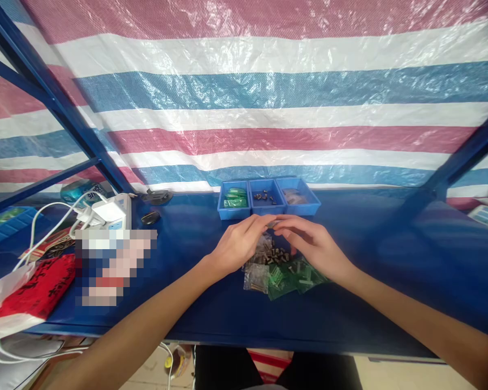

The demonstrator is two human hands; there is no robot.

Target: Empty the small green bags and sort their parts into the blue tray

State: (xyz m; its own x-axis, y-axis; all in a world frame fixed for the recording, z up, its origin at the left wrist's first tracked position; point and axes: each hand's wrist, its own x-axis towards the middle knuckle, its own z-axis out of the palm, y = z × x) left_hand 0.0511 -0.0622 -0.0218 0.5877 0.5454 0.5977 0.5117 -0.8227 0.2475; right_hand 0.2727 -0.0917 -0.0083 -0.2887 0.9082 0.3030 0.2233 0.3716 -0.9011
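My left hand and my right hand meet over the blue table, fingertips pinched together on a small dark part held between them. Under the hands lies a heap of small clear bags with tiny metal parts, loose dark parts and green bags. Just beyond the hands stand three blue bins: the left bin holds green bags, the middle bin holds small dark parts, the right bin holds clear bags.
At the left are a white power strip with white cables, a black mouse-like object, a red bag and a blurred patch. A striped tarp hangs behind. Blue frame posts slant at both sides.
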